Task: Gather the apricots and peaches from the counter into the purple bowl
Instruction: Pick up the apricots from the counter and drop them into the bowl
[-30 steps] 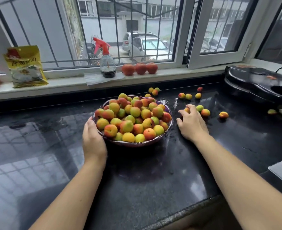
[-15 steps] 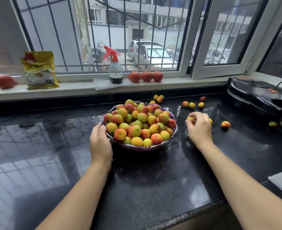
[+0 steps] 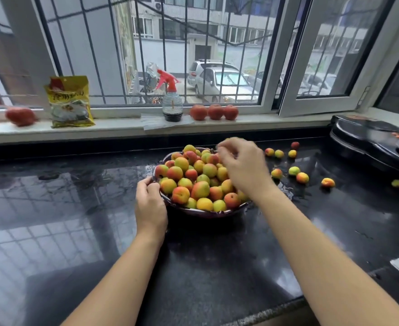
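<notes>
Writing: large characters are printed across the yellow packet [image 3: 69, 102] on the windowsill [image 3: 123, 128], but they are too blurred to be read; no other label is legible.
Left hand: the left hand [image 3: 150, 203] is held against the near-left rim of the purple bowl [image 3: 207, 213], with the fingers curled over the rim and the thumb laid along its outside.
Right hand: the right hand [image 3: 244, 168] is held over the far right part of the heaped fruit, blurred, with the fingers bent downward; whether a fruit is pinched in the fingertips cannot be told.
Bowl: it is set on the black counter [image 3: 217, 267], in the middle, and is piled above its rim with apricots and peaches [image 3: 193, 180].
Loose fruit: a row of four [image 3: 279, 153] is seen near the back wall to the right of the bowl; three more [image 3: 294, 171] lie nearer, just right of the right hand; one orange fruit [image 3: 327, 182] lies further right, and a greenish one [image 3: 397, 183] is seen beside the black appliance [image 3: 370, 140].
Windowsill: a spray bottle [image 3: 172, 100] with a red trigger is stood beside three red peaches [image 3: 215, 112]; another red fruit [image 3: 21, 116] lies at the far left.
</notes>
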{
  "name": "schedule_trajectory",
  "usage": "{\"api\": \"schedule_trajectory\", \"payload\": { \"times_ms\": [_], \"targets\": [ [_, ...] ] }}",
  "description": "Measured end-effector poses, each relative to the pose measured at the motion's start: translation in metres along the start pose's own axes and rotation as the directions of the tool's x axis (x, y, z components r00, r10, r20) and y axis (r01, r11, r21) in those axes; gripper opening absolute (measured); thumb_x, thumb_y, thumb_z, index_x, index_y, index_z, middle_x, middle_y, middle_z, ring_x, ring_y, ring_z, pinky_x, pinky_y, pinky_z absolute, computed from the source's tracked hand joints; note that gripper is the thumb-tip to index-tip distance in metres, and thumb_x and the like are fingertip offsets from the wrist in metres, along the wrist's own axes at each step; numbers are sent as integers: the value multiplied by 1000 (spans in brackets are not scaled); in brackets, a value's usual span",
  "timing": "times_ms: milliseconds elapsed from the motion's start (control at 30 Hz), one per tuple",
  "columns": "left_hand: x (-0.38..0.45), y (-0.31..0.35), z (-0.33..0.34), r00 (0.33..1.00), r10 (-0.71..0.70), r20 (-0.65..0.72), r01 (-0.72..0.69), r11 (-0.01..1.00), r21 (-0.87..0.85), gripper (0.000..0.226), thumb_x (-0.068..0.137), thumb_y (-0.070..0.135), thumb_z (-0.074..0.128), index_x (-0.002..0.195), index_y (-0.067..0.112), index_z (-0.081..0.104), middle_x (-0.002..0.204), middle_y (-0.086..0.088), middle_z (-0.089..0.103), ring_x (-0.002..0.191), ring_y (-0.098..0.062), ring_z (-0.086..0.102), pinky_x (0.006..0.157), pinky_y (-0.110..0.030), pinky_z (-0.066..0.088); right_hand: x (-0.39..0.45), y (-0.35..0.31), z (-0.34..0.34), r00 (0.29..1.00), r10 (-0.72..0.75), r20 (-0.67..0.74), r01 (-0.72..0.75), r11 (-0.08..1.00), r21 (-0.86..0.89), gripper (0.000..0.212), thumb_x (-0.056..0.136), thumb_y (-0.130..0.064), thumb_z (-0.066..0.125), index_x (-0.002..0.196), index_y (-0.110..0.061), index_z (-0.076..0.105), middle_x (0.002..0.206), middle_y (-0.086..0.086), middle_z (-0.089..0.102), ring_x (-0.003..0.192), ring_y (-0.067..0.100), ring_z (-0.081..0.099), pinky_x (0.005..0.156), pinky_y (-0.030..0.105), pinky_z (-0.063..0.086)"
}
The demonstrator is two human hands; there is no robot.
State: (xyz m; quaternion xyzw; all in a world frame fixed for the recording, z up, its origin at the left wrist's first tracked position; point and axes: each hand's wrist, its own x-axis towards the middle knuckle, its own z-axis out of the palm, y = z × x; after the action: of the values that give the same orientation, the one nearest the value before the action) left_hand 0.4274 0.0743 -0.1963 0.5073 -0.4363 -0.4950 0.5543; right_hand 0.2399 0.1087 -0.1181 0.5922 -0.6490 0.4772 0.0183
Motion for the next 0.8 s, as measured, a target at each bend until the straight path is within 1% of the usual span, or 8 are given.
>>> {"api": "schedule_trajectory", "payload": {
  "times_ms": [100,167,233,367,500,567,633,800],
  "targets": [
    [-3,1,1,999,28,-16,-27,999,20,54,85,43,42,131,22,62,120,-2,70,113,-24,65,101,-50,55,-10,51,-24,940,241,-241,-244,970,17,16,92,-17,58,94,-19,73,93,0,71,95,22,63,83,33,50],
    [-2,0,1,999,37,-25,-36,999,32,52,86,42,41,129,22,61,116,2,69,111,-21,64,95,-44,53,-18,90,-33,895,388,-219,-423,894,-144,20,90,-14,56,102,-18,71,109,7,66,108,29,58,91,37,47],
    [1,-3,3,999,41,-31,-40,998,41,49,88,40,40,130,22,60,114,4,67,108,-19,63,91,-41,51,-25,121,-36,858,492,-144,-512,811,-283,29,88,-14,54,114,-17,66,126,12,55,118,33,50,100,40,42],
    [4,-7,6,997,57,-47,-55,998,29,47,89,39,40,128,23,60,110,7,67,103,-16,62,87,-41,50,-17,144,-39,835,541,-99,-530,743,-409,49,92,-17,51,140,-23,46,142,8,35,114,41,53,96,43,44],
    [8,-11,5,996,62,-59,-60,997,44,27,105,26,43,125,25,60,107,9,67,98,-7,61,77,-32,47,0,156,-30,840,541,-37,-450,658,-604,62,97,-31,48,154,-30,25,155,5,26,120,41,52,95,45,46],
    [9,-12,5,996,62,-61,-59,997,54,26,105,26,43,125,26,61,108,9,67,99,-7,61,79,-33,47,5,162,-23,851,524,-29,-405,620,-672,54,99,-34,41,152,-29,29,153,6,33,120,40,54,92,45,45],
    [10,-13,5,996,55,-64,-51,997,60,26,105,26,43,125,26,61,108,9,68,99,-8,62,80,-35,48,7,167,-18,861,506,-45,-397,615,-682,42,99,-34,39,139,-24,44,143,9,45,116,40,56,89,44,44],
    [12,-13,5,996,56,-73,-51,996,74,27,107,23,43,127,24,62,111,6,69,98,-6,61,78,-32,47,-1,173,-19,891,437,-119,-409,664,-626,33,97,-42,47,119,-20,57,124,9,58,105,38,60,83,43,47]
  ]
}}
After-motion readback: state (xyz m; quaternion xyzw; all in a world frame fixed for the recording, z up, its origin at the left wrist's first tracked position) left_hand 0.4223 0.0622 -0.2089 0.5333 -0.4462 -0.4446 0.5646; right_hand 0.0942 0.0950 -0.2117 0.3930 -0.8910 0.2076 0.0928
